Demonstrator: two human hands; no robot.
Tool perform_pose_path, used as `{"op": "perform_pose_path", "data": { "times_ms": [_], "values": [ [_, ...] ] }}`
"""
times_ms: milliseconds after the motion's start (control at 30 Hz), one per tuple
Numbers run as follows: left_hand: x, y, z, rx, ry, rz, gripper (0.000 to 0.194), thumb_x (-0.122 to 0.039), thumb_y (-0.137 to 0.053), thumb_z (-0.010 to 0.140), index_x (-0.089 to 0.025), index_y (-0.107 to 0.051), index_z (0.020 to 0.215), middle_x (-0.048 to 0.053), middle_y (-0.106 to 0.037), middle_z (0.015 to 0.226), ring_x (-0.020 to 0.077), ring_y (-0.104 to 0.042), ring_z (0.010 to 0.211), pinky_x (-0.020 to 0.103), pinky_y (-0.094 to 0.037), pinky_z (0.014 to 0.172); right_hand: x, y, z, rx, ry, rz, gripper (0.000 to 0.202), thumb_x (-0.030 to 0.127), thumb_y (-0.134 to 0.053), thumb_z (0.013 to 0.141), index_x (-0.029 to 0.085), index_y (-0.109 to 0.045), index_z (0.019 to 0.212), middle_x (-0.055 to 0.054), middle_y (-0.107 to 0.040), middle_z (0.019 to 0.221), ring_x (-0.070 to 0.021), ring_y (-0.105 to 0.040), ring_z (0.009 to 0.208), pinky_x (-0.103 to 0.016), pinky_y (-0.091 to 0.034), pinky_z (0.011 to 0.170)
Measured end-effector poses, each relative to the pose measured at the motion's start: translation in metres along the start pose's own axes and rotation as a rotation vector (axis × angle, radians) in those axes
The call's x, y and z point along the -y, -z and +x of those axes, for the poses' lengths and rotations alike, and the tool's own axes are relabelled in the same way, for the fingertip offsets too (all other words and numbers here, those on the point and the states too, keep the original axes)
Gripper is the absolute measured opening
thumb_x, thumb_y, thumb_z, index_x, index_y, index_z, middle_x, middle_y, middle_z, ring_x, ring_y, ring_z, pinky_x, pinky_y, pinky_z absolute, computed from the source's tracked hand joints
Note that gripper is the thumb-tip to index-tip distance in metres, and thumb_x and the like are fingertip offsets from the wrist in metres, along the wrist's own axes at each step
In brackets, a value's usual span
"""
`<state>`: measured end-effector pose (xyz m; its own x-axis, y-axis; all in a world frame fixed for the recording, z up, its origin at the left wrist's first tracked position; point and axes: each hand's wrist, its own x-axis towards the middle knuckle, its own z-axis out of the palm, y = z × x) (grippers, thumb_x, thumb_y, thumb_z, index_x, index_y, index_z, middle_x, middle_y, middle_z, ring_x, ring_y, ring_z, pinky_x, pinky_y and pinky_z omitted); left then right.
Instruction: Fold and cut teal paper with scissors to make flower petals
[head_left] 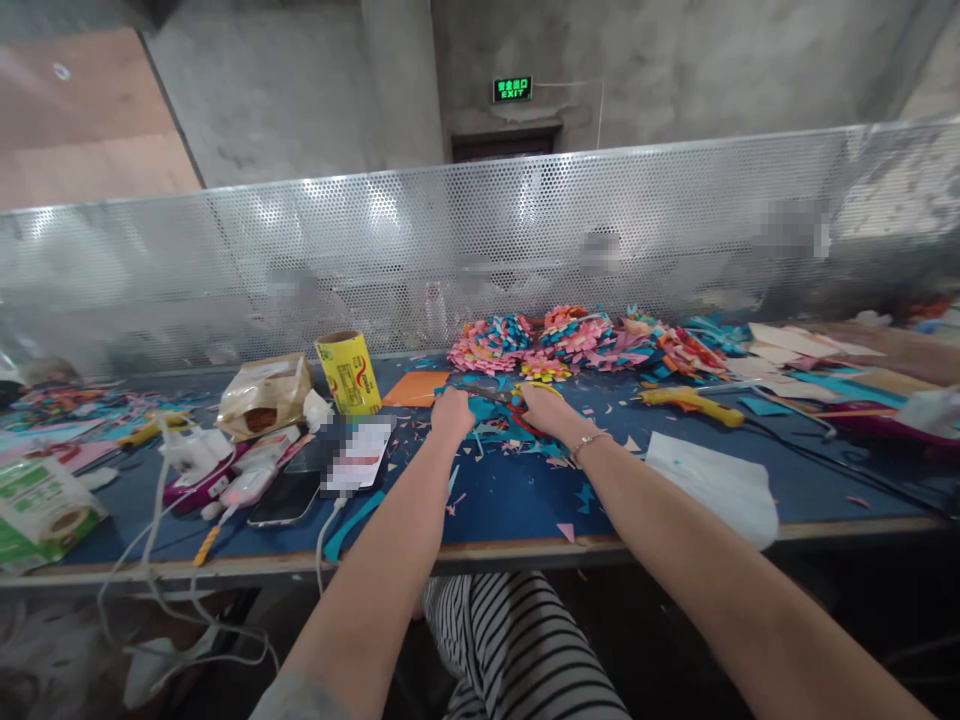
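Table point(491, 520): blue top, pale front edge. Under and around the fingers point(460, 402), paper scraps point(491, 432). Beyond them, multicoloured paper bundles point(581, 335). Left of them, nearest first: orange sheet point(414, 388), yellow tube point(349, 375), dark phone point(285, 498), paper bag point(259, 385), green-and-white pack point(45, 500). Right of them: white sheet point(709, 490), yellow glue gun point(694, 405); farther right, stacked paper point(795, 350).

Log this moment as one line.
left hand: at blue paper, grip unclear | right hand: holding scissors | beyond: multicoloured paper bundles | left side: yellow tube | right side: yellow glue gun
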<state>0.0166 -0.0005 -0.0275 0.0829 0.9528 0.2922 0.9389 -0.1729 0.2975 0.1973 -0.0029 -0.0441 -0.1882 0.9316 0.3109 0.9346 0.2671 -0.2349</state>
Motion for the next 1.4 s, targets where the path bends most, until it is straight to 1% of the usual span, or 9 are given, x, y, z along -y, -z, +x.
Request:
{"op": "perform_pose_path", "data": {
  "times_ms": [100, 200, 467, 567, 667, 833, 1033, 1200, 1400],
  "values": [
    [0.002, -0.004, 0.003, 0.057, -0.103, 0.008, 0.028, -0.012, -0.055, 0.070, -0.018, -0.068, 0.095, 0.011, -0.065, 0.104, 0.0241, -0.054, 0.107, 0.030, -0.040, 0.091, 0.002, 0.003, -0.002, -0.037, -0.014, -0.002, 0.021, 0.025, -0.052, 0.077, 0.014, -0.051, 0.094, -0.012, -0.064, 0.088, -0.0213, -0.060, 0.081, -0.025, -0.036, 0.063],
    [0.002, -0.007, 0.006, 0.087, -0.117, -0.033, 0.026, -0.012, -0.055, 0.070, -0.018, -0.069, 0.092, 0.009, -0.067, 0.101, 0.0222, -0.058, 0.101, 0.028, -0.042, 0.087, 0.000, 0.002, 0.000, -0.086, -0.052, 0.023, 0.020, 0.020, -0.052, 0.075, 0.014, -0.051, 0.094, -0.011, -0.063, 0.085, -0.0211, -0.059, 0.081, -0.025, -0.037, 0.064],
    [0.001, -0.010, 0.010, 0.005, -0.107, -0.143, 0.030, -0.021, -0.058, 0.073, -0.016, -0.065, 0.102, 0.009, -0.065, 0.105, 0.0195, -0.058, 0.099, 0.025, -0.042, 0.085, -0.011, 0.012, 0.002, -0.375, -0.045, 0.292, 0.020, 0.019, -0.056, 0.067, 0.016, -0.049, 0.085, -0.009, -0.060, 0.087, -0.0188, -0.055, 0.077, -0.026, -0.039, 0.065],
    [-0.002, -0.008, 0.011, -0.025, -0.040, -0.188, 0.027, -0.024, -0.057, 0.074, -0.015, -0.065, 0.099, 0.010, -0.066, 0.103, 0.0199, -0.059, 0.098, 0.026, -0.042, 0.085, -0.010, 0.020, -0.002, -0.420, -0.066, 0.422, 0.016, 0.017, -0.054, 0.063, 0.018, -0.046, 0.077, -0.006, -0.058, 0.079, -0.0166, -0.052, 0.069, -0.026, -0.037, 0.060],
    [-0.007, -0.006, 0.011, -0.079, -0.038, -0.289, 0.027, -0.028, -0.056, 0.076, -0.015, -0.063, 0.099, 0.010, -0.066, 0.102, 0.0190, -0.059, 0.097, 0.026, -0.043, 0.084, -0.008, 0.025, -0.004, -0.452, -0.093, 0.558, 0.012, 0.015, -0.050, 0.062, 0.019, -0.043, 0.070, -0.001, -0.054, 0.068, -0.0137, -0.048, 0.062, -0.025, -0.036, 0.057],
    [-0.010, -0.007, 0.010, -0.093, -0.086, -0.532, 0.032, -0.032, -0.064, 0.070, -0.013, -0.062, 0.097, 0.012, -0.065, 0.103, 0.0206, -0.060, 0.095, 0.029, -0.045, 0.084, -0.007, 0.027, 0.001, -0.449, -0.180, 0.786, 0.018, 0.017, -0.054, 0.059, 0.021, -0.038, 0.064, 0.005, -0.044, 0.058, -0.0099, -0.040, 0.052, -0.023, -0.032, 0.051],
    [-0.012, -0.007, 0.012, 0.056, -0.060, -0.923, 0.028, -0.029, -0.064, 0.069, -0.012, -0.063, 0.091, 0.010, -0.069, 0.087, 0.0191, -0.063, 0.083, 0.033, -0.047, 0.080, -0.015, 0.023, 0.009, -0.438, -0.191, 1.037, 0.021, 0.020, -0.058, 0.056, 0.020, -0.039, 0.066, 0.007, -0.040, 0.055, -0.0067, -0.035, 0.048, -0.021, -0.029, 0.046],
    [-0.016, -0.008, 0.010, 0.031, -0.048, -1.025, 0.036, -0.020, -0.073, 0.057, -0.012, -0.061, 0.091, 0.008, -0.067, 0.087, 0.0175, -0.062, 0.084, 0.031, -0.047, 0.080, -0.018, 0.018, 0.009, -0.449, -0.164, 1.317, 0.029, 0.029, -0.063, 0.051, 0.020, -0.040, 0.066, 0.008, -0.039, 0.054, -0.0064, -0.037, 0.047, -0.021, -0.033, 0.046],
    [-0.021, -0.008, 0.004, 0.160, -0.058, -1.183, 0.028, -0.027, -0.073, 0.057, -0.014, -0.058, 0.076, 0.002, -0.061, 0.070, 0.0135, -0.060, 0.071, 0.031, -0.048, 0.072, -0.012, 0.024, 0.000, -0.376, -0.178, 1.485, 0.029, 0.027, -0.065, 0.050, 0.020, -0.041, 0.065, 0.008, -0.037, 0.050, -0.0076, -0.041, 0.046, -0.023, -0.039, 0.048]
  ]
}}
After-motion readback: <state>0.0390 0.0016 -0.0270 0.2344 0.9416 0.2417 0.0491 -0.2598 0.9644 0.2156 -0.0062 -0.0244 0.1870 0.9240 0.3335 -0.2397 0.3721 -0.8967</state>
